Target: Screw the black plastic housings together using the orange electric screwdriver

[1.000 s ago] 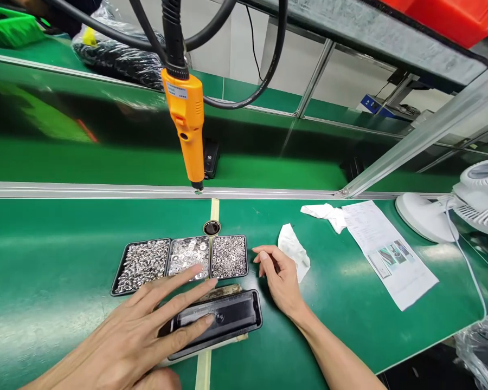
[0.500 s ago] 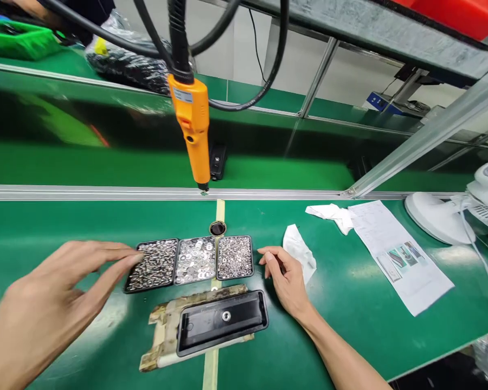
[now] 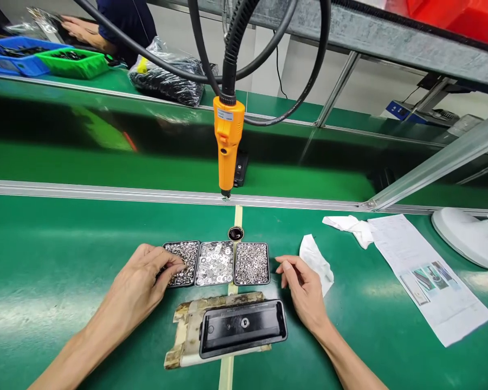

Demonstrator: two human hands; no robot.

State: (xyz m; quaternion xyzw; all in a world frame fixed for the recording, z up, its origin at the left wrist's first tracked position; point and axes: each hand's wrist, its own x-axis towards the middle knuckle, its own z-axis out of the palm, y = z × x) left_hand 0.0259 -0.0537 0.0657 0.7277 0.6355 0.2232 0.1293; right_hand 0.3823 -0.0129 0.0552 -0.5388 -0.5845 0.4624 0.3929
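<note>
Black case point(image 3: 268, 320): long, shallow and open-topped, with rounded corners and a dull sheen, lying slightly aslant on a pale, brown-stained block point(image 3: 192, 330) on the green worktop point(image 3: 85, 227)
Metal ring point(image 3: 245, 323): small, bright and silvery, resting on the floor of the case near its middle
Left tray point(image 3: 189, 242): black-rimmed and filled with small, shiny metal pieces, set in a row with the middle tray point(image 3: 214, 284) and the right tray point(image 3: 252, 283)
Left hand point(image 3: 140, 276): thumb and fingertips bunched at the pieces in the left tray; cannot tell whether they grip one
Right hand point(image 3: 307, 287): loosely curled, half open, nothing seen in its fingers, between the right tray and a crumpled white cloth point(image 3: 319, 265)
Half a second on: the left hand shifts from the left tray's outer edge to its contents, while the right hand keeps its place
One second on: the left hand, earlier spread over the black case, is now clear of it
</note>
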